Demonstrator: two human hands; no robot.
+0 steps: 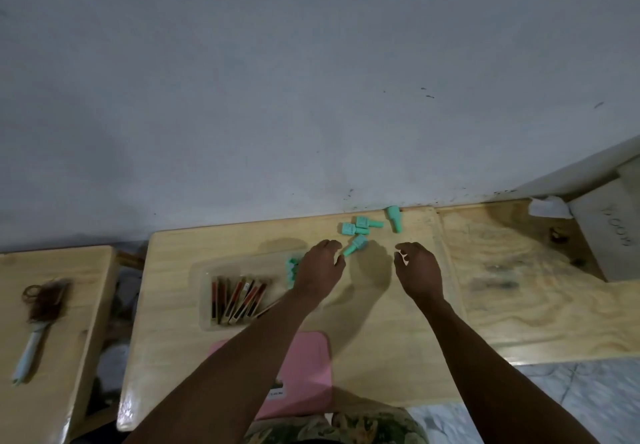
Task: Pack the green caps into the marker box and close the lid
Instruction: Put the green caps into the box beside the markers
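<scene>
Several green caps [360,227] lie loose on the wooden table near the wall, one [394,219] a little apart on the right and one [355,246] nearest my hands. A clear marker box [204,291] holds several dark and red markers, with a few green caps [291,267] at its right end. My left hand [320,267] hovers over the box's right end, fingers loosely curled, holding nothing. My right hand [417,268] hangs to the right of the loose caps, fingers relaxed and empty. The box's lid is not clearly visible.
A pink pad [311,357] lies at the table's front under my left forearm. A hairbrush [38,319] rests on the separate table at left. A grey box [609,235] and crumpled white paper [549,206] sit at the far right by the wall.
</scene>
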